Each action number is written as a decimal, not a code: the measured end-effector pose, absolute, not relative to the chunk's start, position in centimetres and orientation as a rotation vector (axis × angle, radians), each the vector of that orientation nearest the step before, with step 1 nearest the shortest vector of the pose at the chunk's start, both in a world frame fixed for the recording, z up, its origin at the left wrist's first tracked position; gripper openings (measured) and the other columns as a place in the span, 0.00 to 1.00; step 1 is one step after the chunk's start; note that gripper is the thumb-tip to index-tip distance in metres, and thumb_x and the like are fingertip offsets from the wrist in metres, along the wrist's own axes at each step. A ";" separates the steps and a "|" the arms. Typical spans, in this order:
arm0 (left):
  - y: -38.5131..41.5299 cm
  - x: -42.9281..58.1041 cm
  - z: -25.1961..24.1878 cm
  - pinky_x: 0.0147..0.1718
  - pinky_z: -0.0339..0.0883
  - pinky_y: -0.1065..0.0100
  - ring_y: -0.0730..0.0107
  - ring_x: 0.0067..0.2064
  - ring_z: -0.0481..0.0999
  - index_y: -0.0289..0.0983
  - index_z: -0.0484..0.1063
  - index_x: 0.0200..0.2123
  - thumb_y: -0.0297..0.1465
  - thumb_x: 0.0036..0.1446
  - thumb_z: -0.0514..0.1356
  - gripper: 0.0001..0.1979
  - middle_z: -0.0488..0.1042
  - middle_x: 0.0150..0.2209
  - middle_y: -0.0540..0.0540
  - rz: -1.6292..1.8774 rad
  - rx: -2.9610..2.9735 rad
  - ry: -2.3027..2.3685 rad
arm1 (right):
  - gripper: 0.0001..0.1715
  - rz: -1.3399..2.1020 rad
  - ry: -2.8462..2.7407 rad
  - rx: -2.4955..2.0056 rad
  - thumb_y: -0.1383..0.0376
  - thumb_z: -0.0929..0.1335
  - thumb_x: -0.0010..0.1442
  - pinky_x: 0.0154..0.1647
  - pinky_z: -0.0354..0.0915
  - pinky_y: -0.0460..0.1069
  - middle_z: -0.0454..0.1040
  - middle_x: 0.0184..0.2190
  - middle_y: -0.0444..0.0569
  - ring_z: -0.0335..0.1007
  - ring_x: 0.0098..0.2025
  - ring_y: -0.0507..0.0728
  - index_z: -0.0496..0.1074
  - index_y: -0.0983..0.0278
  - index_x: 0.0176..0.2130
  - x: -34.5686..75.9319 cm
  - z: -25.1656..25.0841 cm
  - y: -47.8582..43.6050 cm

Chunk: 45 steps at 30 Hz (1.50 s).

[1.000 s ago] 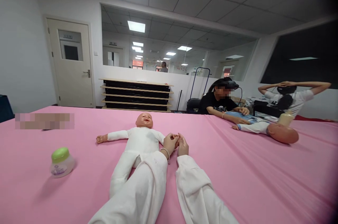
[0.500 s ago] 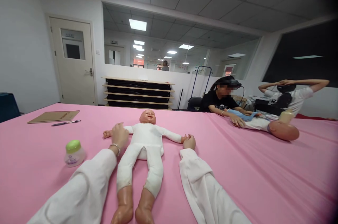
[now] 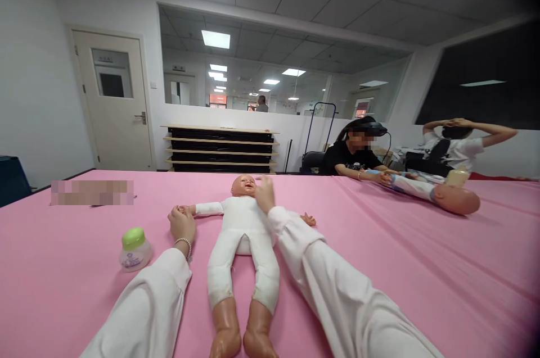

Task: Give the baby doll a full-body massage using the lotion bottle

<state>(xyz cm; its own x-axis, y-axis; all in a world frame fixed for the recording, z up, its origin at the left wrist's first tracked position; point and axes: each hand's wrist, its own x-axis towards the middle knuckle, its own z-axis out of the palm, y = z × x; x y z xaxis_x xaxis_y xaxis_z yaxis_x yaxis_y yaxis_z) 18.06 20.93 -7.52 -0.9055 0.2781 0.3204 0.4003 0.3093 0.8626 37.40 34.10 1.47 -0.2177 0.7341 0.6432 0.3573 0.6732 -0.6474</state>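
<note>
A baby doll [image 3: 244, 217] with a white cloth body lies on its back, its head away from me and its bare feet toward me. My left hand [image 3: 182, 225] is closed around the doll's hand at the left, with that arm stretched out sideways. Beside the doll's cheek and shoulder is my right hand [image 3: 265, 195], blurred by motion, so its grip cannot be made out. My right sleeve covers part of the doll's other arm, whose small hand [image 3: 309, 219] shows beyond it. A jar [image 3: 135, 250] with a green lid stands left of my left hand.
The pink cloth [image 3: 358, 268] covers the table. A blurred-out patch [image 3: 91, 193] lies at the far left. Across the table at the right, a co-worker [image 3: 354, 150] in black handles a second doll [image 3: 455, 199], with a pale bottle [image 3: 457, 177] behind it. Another person [image 3: 455, 144] sits farther back.
My right hand has left the doll's hand at the right and moved in beside its head. My left hand has shifted outward from the doll's forearm to its hand.
</note>
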 end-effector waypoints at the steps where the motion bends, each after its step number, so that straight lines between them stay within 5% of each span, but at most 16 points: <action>1: 21.0 17.9 -7.3 0.43 0.62 0.55 0.52 0.48 0.68 0.30 0.57 0.52 0.35 0.57 0.50 0.21 0.62 0.50 0.29 -1.733 -0.640 -2.400 | 0.18 0.469 -1.911 -0.782 0.75 0.56 0.49 0.52 0.55 0.56 0.64 0.43 0.59 0.59 0.48 0.60 0.66 0.71 0.40 34.8 2.2 33.0; 8: 20.9 18.8 -6.9 0.39 0.69 0.71 0.68 0.45 0.73 0.37 0.54 0.54 0.29 0.54 0.55 0.24 0.66 0.50 0.40 -2.098 -0.966 -2.027 | 0.19 0.551 -2.308 -0.337 0.66 0.60 0.59 0.55 0.52 0.57 0.66 0.49 0.53 0.59 0.52 0.58 0.63 0.65 0.50 24.2 -1.0 26.6; 17: 21.0 19.4 -7.0 0.42 0.69 0.64 0.65 0.41 0.76 0.38 0.62 0.49 0.32 0.52 0.58 0.19 0.75 0.40 0.42 -2.185 -0.949 -2.021 | 0.22 0.828 -2.204 -0.373 0.67 0.55 0.62 0.55 0.54 0.53 0.66 0.50 0.49 0.61 0.52 0.54 0.62 0.61 0.54 25.3 -5.4 28.0; 21: 21.0 19.3 -7.1 0.42 0.69 0.62 0.63 0.42 0.75 0.37 0.65 0.46 0.34 0.55 0.55 0.15 0.76 0.39 0.42 -2.147 -0.952 -2.061 | 0.22 1.069 -2.094 -0.389 0.62 0.56 0.62 0.47 0.61 0.51 0.70 0.41 0.50 0.65 0.42 0.53 0.61 0.62 0.54 25.0 -5.7 28.1; 24: 21.1 19.3 -7.2 0.41 0.68 0.61 0.63 0.41 0.75 0.37 0.65 0.45 0.35 0.57 0.53 0.14 0.75 0.41 0.41 -2.104 -0.975 -2.070 | 0.20 1.247 -1.998 -0.389 0.59 0.58 0.61 0.38 0.64 0.48 0.70 0.34 0.49 0.66 0.33 0.51 0.64 0.64 0.50 24.8 -6.0 28.2; 31: 21.2 20.4 -7.3 0.41 0.68 0.65 0.65 0.44 0.72 0.37 0.63 0.48 0.29 0.53 0.54 0.17 0.71 0.46 0.42 -1.985 -1.286 -1.917 | 0.10 1.403 -1.702 -0.412 0.61 0.63 0.56 0.34 0.65 0.47 0.69 0.29 0.46 0.67 0.32 0.51 0.67 0.65 0.34 24.9 -5.4 28.2; 36: 21.6 20.4 -7.7 0.37 0.69 0.67 0.66 0.42 0.72 0.37 0.61 0.48 0.33 0.54 0.53 0.18 0.70 0.47 0.42 -1.929 -1.379 -1.882 | 0.15 1.616 -1.534 -0.401 0.56 0.62 0.56 0.26 0.64 0.46 0.64 0.22 0.43 0.61 0.24 0.50 0.62 0.65 0.26 24.8 -5.0 28.1; 42: 21.7 19.5 -7.9 0.37 0.68 0.64 0.64 0.39 0.74 0.36 0.64 0.44 0.34 0.59 0.46 0.14 0.73 0.40 0.41 -1.942 -1.139 -1.995 | 0.10 1.551 -1.833 -0.357 0.65 0.61 0.56 0.24 0.59 0.44 0.63 0.23 0.42 0.56 0.21 0.48 0.67 0.65 0.39 25.0 -5.8 28.0; 45: 21.7 19.4 -7.9 0.41 0.67 0.62 0.63 0.42 0.73 0.36 0.64 0.45 0.33 0.60 0.45 0.14 0.73 0.42 0.40 -1.912 -1.147 -1.996 | 0.11 1.329 -1.947 -0.330 0.67 0.61 0.57 0.33 0.62 0.46 0.67 0.30 0.45 0.62 0.29 0.49 0.67 0.63 0.41 25.3 -6.0 28.0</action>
<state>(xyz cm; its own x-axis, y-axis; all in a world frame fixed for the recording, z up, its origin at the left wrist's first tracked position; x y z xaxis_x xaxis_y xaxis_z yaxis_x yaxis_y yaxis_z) 19.42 21.65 -7.90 -0.6966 0.4138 0.5861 0.6033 -0.1044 0.7907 25.25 28.02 -6.01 -0.6911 0.5805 0.4306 -0.1894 0.4295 -0.8830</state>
